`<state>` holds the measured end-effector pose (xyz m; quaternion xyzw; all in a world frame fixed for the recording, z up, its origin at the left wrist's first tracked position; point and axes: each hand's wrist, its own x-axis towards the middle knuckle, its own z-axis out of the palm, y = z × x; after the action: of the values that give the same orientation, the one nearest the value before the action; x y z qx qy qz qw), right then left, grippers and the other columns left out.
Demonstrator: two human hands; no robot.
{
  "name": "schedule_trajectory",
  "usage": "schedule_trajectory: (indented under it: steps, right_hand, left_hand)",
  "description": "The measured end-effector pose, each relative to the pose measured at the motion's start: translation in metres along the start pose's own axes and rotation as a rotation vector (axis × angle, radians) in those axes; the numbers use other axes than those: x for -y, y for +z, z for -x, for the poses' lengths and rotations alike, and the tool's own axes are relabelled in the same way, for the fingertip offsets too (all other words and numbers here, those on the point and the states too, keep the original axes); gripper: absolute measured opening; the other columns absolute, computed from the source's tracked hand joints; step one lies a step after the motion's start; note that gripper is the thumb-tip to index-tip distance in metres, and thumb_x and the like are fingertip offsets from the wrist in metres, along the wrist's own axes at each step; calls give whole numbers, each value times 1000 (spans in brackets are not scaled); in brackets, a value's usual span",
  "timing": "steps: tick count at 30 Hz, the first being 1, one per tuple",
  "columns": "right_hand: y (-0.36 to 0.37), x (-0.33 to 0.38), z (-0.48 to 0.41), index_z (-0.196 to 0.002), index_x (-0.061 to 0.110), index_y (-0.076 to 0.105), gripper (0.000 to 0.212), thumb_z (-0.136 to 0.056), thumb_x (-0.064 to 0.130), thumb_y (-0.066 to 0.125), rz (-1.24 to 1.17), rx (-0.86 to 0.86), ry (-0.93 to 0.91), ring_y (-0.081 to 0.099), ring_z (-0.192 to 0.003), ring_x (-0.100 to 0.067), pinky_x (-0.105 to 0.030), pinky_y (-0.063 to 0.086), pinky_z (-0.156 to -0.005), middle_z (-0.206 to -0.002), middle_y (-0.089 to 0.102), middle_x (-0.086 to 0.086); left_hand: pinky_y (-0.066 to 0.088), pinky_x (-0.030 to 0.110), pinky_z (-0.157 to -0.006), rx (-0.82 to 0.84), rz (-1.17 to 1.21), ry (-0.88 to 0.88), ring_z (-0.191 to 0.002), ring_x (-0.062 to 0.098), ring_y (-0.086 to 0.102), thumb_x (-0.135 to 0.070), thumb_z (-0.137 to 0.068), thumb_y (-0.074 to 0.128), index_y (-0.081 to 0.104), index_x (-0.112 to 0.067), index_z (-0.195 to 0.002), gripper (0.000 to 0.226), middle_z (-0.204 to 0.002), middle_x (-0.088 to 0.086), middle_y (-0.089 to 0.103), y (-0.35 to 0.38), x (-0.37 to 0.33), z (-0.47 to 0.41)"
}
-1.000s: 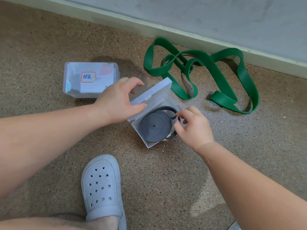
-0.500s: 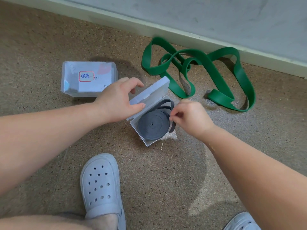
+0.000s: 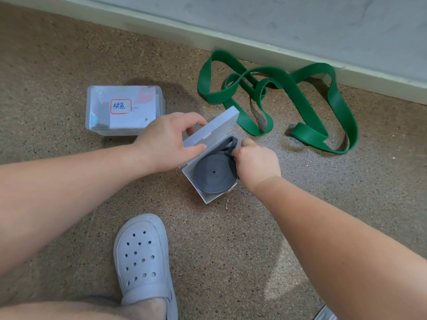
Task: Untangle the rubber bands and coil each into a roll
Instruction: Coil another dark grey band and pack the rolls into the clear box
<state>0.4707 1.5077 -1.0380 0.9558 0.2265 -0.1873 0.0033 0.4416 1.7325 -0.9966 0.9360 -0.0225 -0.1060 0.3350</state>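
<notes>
The speckled brown floor (image 3: 254, 239) fills the view, with a pale skirting board (image 3: 300, 54) along its far edge. Far right, the green rubber band (image 3: 342, 107) sprawls uncoiled in twisted loops, its long axis running left to right beside the skirting. Far left stands a closed, labelled box (image 3: 124, 110). A grey shoe (image 3: 142, 257) sits near, toe pointing away. At the centre is the open box (image 3: 208, 197). The left hand (image 3: 166, 142) grips its raised, tilted lid (image 3: 212, 130), thumb on the near edge and fingers curled over the far edge. Inside, the grey rubber band (image 3: 213, 173) lies flat as a roll, its centre hole facing up and a loose tail reaching the far corner. The right hand (image 3: 256, 160), fingers curled, pinches that tail.
</notes>
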Motion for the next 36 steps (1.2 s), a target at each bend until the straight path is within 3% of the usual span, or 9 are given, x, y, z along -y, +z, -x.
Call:
schedule_trajectory:
  steps: [5, 10, 13, 16, 19, 23, 28, 31, 36]
  right_hand:
    - [-12, 5, -10, -85, 18, 54, 13, -91, 8, 49, 9, 56, 177, 65, -88, -35, -36, 42, -68, -93, 66, -10]
    - [3, -5, 7, -103, 23, 67, 24, -96, 28, 45, -105, -105, 58, 66, -83, -34, -34, 46, -63, -87, 70, -6]
    - [13, -21, 28, -105, 23, 72, 31, -90, 14, 47, -619, -179, 126, 69, -90, -26, -38, 56, -79, -96, 76, -2]
    - [15, -30, 44, -94, 20, 71, 33, -91, -2, 47, -1233, -220, 504, 72, -90, -14, -41, 61, -85, -96, 73, -1]
    - [10, -31, 48, -95, 19, 68, 21, -91, 2, 54, -1361, -261, 685, 67, -75, -8, -45, 62, -81, -92, 67, -2]
    - [4, -18, 44, -103, 21, 55, 16, -89, 24, 63, -1663, 109, 759, 68, -91, -32, -51, 59, -84, -107, 64, -13]
    - [6, -1, 43, -123, 18, 50, 30, -96, 10, 58, -1772, 48, 822, 64, -85, -32, -41, 60, -73, -102, 64, -18]
    - [3, 4, 42, -135, 22, 50, 44, -95, 7, 60, -1807, 21, 792, 67, -89, -29, -41, 61, -86, -108, 69, -20]
    - [-1, 12, 39, -117, 15, 56, 25, -96, 2, 57, -1865, 24, 818, 69, -104, -29, -43, 57, -95, -107, 68, -14]
  left_hand:
    - [45, 28, -75, 54, 17, 75, -78, -8, 51, -39, -79, 76, 62, -39, -118, 41, -96, -12, 60, 10, -6, 6]
    - [49, 32, -77, 97, 55, 108, -77, -8, 50, -55, -72, 68, 62, -37, -124, 56, -98, -10, 58, 21, -5, 16]
    - [51, 36, -81, 121, 61, 116, -81, -4, 50, -63, -69, 66, 64, -35, -126, 64, -102, -6, 58, 29, -5, 22]
    - [48, 43, -93, 145, -1, 84, -101, 15, 55, -70, -64, 64, 65, -41, -126, 68, -115, -2, 56, 37, -9, 30]
    - [33, 55, -113, 258, -181, -27, -139, 35, 33, -79, -54, 71, 53, -55, -131, 82, -152, 8, 33, 47, -18, 36]
    - [25, 61, -117, 380, -272, -151, -150, 44, 13, -69, -54, 83, 27, -58, -138, 102, -166, 10, -7, 67, -28, 40]
    - [41, 54, -107, 292, -348, -200, -133, 44, 35, -52, -61, 83, 11, -59, -147, 113, -154, 12, 15, 78, -36, 29]
    - [40, 53, -108, 255, -289, -230, -131, 43, 36, -48, -60, 80, 13, -57, -149, 112, -149, 12, 20, 72, -31, 21]
    - [40, 52, -106, 239, -312, -282, -129, 41, 39, -63, -57, 84, 17, -53, -147, 113, -144, 12, 24, 73, -38, 10]
